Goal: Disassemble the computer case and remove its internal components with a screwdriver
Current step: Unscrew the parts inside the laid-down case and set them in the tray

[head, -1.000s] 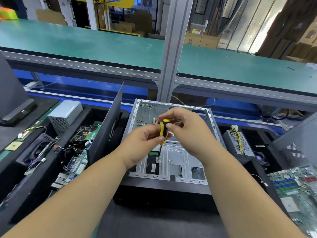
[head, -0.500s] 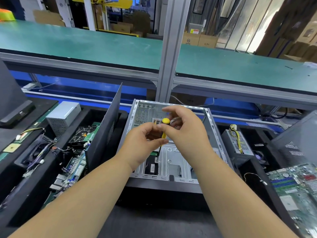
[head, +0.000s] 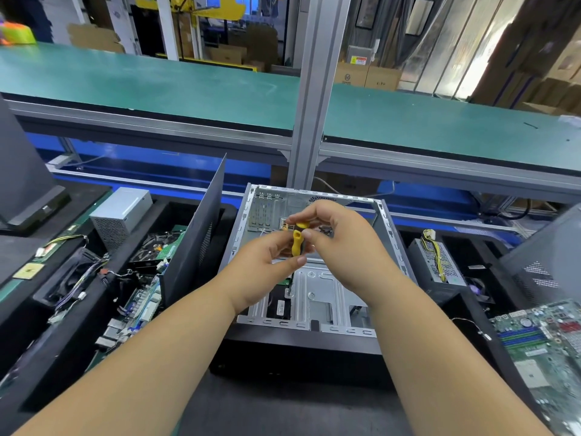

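Open computer case (head: 390, 234) lay flat at worktop centre, its raised rim walls boxing in both hands, a dark panel (head: 195, 234) standing just beside its left wall and parts bins on either side. Screwdriver (head: 297, 243) stood near upright, long axis vertical, tip down on the case floor plate; left hand (head: 267, 272) pinched the yellow handle low, right hand (head: 339, 243) gripped its top. Versus 0.5 s earlier, more yellow handle showed between the fingers; tip spot looked unchanged.

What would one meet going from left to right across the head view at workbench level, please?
Silver power supply → upright dark side panel → open computer case with the screwdriver → wired power supply → green motherboard.
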A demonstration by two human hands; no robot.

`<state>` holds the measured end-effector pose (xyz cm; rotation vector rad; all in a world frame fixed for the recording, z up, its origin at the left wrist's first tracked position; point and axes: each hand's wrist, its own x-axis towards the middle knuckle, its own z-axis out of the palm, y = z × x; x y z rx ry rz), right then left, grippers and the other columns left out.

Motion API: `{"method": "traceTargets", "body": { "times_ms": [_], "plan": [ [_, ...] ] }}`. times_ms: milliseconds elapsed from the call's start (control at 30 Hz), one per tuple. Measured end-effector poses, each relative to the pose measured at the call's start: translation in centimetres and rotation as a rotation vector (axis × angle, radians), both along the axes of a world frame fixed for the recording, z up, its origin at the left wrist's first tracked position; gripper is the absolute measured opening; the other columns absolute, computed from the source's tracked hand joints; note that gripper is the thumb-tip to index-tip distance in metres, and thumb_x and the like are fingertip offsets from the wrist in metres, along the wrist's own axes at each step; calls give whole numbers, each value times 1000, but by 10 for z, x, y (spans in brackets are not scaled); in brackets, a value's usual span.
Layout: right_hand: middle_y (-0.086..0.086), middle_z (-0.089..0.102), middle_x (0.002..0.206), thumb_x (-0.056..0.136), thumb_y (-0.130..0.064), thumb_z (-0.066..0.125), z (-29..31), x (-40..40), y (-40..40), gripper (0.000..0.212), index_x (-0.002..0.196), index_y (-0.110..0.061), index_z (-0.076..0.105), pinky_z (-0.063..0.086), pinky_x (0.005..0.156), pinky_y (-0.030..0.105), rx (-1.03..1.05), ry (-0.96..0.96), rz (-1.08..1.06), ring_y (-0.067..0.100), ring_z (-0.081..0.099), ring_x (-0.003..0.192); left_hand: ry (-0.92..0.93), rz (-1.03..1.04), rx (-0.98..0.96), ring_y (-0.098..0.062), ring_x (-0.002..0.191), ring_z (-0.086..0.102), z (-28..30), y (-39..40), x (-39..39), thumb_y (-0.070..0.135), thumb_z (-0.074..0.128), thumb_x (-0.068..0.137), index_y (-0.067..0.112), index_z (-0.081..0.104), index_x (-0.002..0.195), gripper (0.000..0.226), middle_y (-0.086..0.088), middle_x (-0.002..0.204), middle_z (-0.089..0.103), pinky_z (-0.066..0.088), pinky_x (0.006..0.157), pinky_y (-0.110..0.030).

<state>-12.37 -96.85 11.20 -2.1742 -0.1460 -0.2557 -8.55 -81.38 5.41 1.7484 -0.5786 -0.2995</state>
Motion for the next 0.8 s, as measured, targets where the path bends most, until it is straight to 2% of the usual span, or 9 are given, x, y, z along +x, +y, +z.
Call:
{"method": "traceTargets", "body": {
  "times_ms": [100,200,267,367,433,533,600,700,800],
  "plan": [
    [-17,69,103,95,-3,54,-1,1,-3,36,97,-36,67,46,71,3,14,32,12,-6,63,90,53,-9,-62,3,109,62,-2,0,1,10,58,96,25,63,117,27,17,110,71,47,87,-10],
    [-16,68,109,96,0,49,-2,-1,-6,39,99,-35,66,45,70,2,56,45,60,-6,63,93,66,5,-89,-1,105,65,-5,-1,1,8,61,94,23,66,113,25,13,106,73,48,89,-11],
    [-18,69,112,95,-2,51,-5,-4,-7,35,98,-33,66,49,77,8,124,38,110,-4,63,101,48,56,-103,-7,99,68,-8,-2,1,7,68,88,20,69,104,21,8,99,74,53,89,-20],
    [-14,67,107,88,-15,65,-13,-7,-3,18,95,-32,68,50,93,28,178,-80,81,5,62,105,-11,148,-109,-18,90,69,-11,-4,2,6,78,79,11,69,94,18,0,87,73,57,86,-33],
    [-12,63,102,84,-19,72,-21,-8,2,24,99,-37,69,49,90,29,202,-138,9,5,60,97,-33,166,-102,-20,89,68,-10,-6,2,7,80,77,9,68,95,21,-5,89,72,57,85,-34],
    [-13,64,89,80,-13,78,-26,-5,10,33,100,-37,68,52,78,24,377,-95,-88,6,60,82,-91,166,-49,-13,88,68,-9,-9,2,14,81,76,14,68,97,25,1,90,72,55,85,-29],
    [-10,68,86,79,-10,78,-27,-2,11,27,92,-32,67,54,72,23,454,-64,-109,9,65,81,-146,185,7,-5,87,65,-11,-8,2,23,82,76,21,66,97,27,9,89,70,52,82,-20],
    [-4,73,94,85,-11,73,-27,3,9,20,93,-29,68,57,79,29,433,-34,-82,14,69,90,-213,148,228,4,94,58,-17,1,8,37,82,73,30,62,100,35,17,95,64,44,78,-7],
    [2,73,100,93,-9,62,-32,7,6,17,101,-23,67,57,83,32,519,1,-34,19,70,95,-237,82,510,5,99,53,-27,12,11,41,82,72,35,61,101,36,19,104,57,45,87,-18]
  ]
}}
